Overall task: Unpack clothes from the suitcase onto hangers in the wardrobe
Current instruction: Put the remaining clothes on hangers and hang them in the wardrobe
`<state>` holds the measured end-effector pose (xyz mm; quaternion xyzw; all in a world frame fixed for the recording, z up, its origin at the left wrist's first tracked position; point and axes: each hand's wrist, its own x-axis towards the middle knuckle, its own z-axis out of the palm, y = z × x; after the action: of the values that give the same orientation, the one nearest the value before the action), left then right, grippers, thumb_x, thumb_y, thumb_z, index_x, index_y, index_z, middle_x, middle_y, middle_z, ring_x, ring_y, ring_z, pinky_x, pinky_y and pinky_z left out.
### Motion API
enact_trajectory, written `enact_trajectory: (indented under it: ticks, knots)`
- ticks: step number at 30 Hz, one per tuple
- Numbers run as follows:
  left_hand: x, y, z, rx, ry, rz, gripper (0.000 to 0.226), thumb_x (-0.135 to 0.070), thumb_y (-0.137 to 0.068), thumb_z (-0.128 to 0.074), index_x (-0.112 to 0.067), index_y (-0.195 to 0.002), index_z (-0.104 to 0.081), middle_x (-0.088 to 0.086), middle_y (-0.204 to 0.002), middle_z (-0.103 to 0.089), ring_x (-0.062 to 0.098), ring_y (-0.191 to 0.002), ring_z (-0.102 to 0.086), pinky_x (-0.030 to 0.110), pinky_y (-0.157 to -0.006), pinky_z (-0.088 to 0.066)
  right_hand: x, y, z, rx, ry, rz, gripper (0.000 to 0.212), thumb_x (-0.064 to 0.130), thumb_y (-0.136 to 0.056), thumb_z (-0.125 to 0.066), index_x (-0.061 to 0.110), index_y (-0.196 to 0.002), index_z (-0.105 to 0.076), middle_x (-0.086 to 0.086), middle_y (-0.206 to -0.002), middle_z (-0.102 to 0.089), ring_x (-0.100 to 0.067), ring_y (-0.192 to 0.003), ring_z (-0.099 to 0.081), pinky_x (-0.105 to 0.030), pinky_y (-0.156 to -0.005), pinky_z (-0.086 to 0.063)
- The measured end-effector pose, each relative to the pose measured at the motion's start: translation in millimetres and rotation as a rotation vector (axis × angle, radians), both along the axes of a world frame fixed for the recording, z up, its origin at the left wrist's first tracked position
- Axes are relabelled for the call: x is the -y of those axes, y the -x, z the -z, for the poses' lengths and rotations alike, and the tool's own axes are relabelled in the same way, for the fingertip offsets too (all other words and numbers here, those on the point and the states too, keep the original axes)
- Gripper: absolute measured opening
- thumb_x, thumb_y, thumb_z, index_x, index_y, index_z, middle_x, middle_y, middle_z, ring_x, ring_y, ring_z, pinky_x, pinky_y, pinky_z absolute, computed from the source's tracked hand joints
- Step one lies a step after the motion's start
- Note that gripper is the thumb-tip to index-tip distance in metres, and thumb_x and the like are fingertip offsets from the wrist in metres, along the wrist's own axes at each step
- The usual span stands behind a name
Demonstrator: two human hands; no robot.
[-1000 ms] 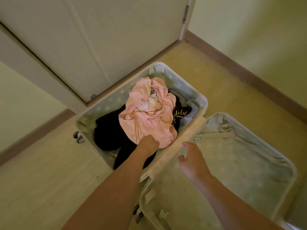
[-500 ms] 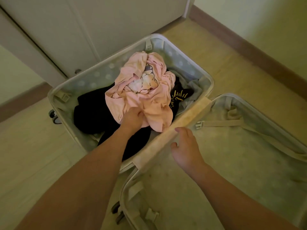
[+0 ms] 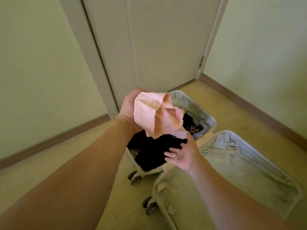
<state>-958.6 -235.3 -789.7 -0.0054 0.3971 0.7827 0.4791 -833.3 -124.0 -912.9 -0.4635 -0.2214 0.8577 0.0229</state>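
Pink garment (image 3: 154,117) is now lifted out of the suitcase (image 3: 209,120), centre frame.
Your left hand (image 3: 128,110) grips it closed; your right hand (image 3: 181,155) (fingers spread, empty) reaches under; dark clothes (image 3: 154,151) remain.

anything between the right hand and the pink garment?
Head view: black clothing in the suitcase shows behind the gap. Right hand is open below the pink garment, which the left hand grips.
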Motion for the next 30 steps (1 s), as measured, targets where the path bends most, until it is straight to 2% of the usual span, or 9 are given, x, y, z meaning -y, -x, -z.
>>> enact_trajectory:
  ticks: [2,3,6,8,12,16,19,27,30]
  knots:
    - [52,-26,-63,-0.046,-0.069,0.121,0.033,-0.034,-0.080,-0.043,-0.002,-0.081,-0.052,0.011,-0.077,-0.050,0.033,-0.076,-0.054,0.037,-0.082,-0.039,45,-8,-68,-0.148,0.049,-0.005,0.079,0.072,-0.086,-0.037,0.008,-0.129,-0.053,-0.026,-0.127,-0.050,-0.041,-0.104,-0.057,-0.053,-0.104,-0.034]
    - [67,-37,-77,-0.077,-0.102,0.156,0.037,-0.033,-0.082,-0.039,0.001,-0.083,-0.055,0.014,-0.076,-0.054,0.035,-0.076,-0.057,0.036,-0.082,-0.040,60,-13,-90,-0.180,0.025,0.016,0.070,0.066,-0.088,-0.037,0.006,-0.114,-0.062,-0.022,-0.108,-0.059,-0.033,-0.085,-0.063,-0.042,-0.093,-0.043]
    - [144,-88,-141,-0.147,-0.066,0.196,0.024,-0.024,-0.080,-0.048,-0.007,-0.064,-0.055,0.013,-0.068,-0.052,0.033,-0.072,-0.053,0.030,-0.075,-0.045,121,-33,-172,-0.227,-0.128,-0.053,0.047,0.022,-0.100,-0.035,0.000,-0.070,-0.065,-0.007,-0.051,-0.060,-0.015,-0.041,-0.060,-0.015,-0.045,-0.048]
    - [209,-119,-174,-0.203,0.061,0.069,0.020,-0.017,-0.073,-0.053,-0.016,-0.056,-0.043,0.007,-0.062,-0.041,0.030,-0.064,-0.045,0.030,-0.067,-0.041,161,-56,-220,-0.328,-0.222,-0.119,0.054,-0.001,-0.091,-0.029,0.004,-0.045,-0.058,-0.007,-0.044,-0.054,-0.017,-0.038,-0.057,-0.016,-0.040,-0.046]
    - [332,-178,-233,-0.233,0.233,0.054,0.015,-0.017,-0.074,-0.051,-0.011,-0.060,-0.055,0.005,-0.055,-0.053,0.020,-0.052,-0.051,0.027,-0.056,-0.042,249,-87,-310,-0.411,-0.341,-0.215,0.036,-0.004,-0.087,-0.030,0.000,-0.078,-0.064,-0.016,-0.076,-0.064,-0.026,-0.074,-0.064,-0.036,-0.072,-0.053]
    - [435,-216,-259,-0.261,0.479,-0.220,0.012,-0.016,-0.077,-0.054,-0.005,-0.078,-0.056,0.008,-0.060,-0.054,0.021,-0.055,-0.048,0.026,-0.055,-0.041,348,-119,-385,-0.400,-0.384,-0.383,0.028,0.014,-0.092,-0.041,0.000,-0.088,-0.065,-0.020,-0.077,-0.067,-0.030,-0.060,-0.068,-0.034,-0.050,-0.056]
    - [519,-252,-267,-0.272,0.524,-0.350,0.020,-0.025,-0.086,-0.052,-0.005,-0.090,-0.054,0.008,-0.062,-0.057,0.021,-0.053,-0.051,0.028,-0.054,-0.043,421,-135,-416,-0.437,-0.419,-0.475,0.028,0.019,-0.091,-0.042,0.003,-0.096,-0.064,-0.018,-0.085,-0.065,-0.032,-0.070,-0.064,-0.041,-0.058,-0.058]
    - [718,-368,-214,-0.196,0.871,-0.519,0.020,-0.028,-0.088,-0.050,-0.012,-0.096,-0.058,0.010,-0.088,-0.061,0.027,-0.073,-0.059,0.037,-0.074,-0.052,602,-179,-390,-0.435,-0.489,-0.791,0.024,0.003,-0.084,-0.036,0.004,-0.094,-0.058,-0.019,-0.086,-0.061,-0.033,-0.084,-0.065,-0.039,-0.070,-0.059]
    - [758,-412,-162,-0.104,1.045,-0.488,0.018,-0.030,-0.086,-0.053,-0.014,-0.094,-0.055,0.007,-0.087,-0.057,0.024,-0.069,-0.052,0.030,-0.066,-0.042,651,-187,-335,-0.324,-0.822,-0.944,0.028,0.000,-0.089,-0.039,0.006,-0.110,-0.057,-0.009,-0.090,-0.057,-0.022,-0.084,-0.062,-0.031,-0.078,-0.054]
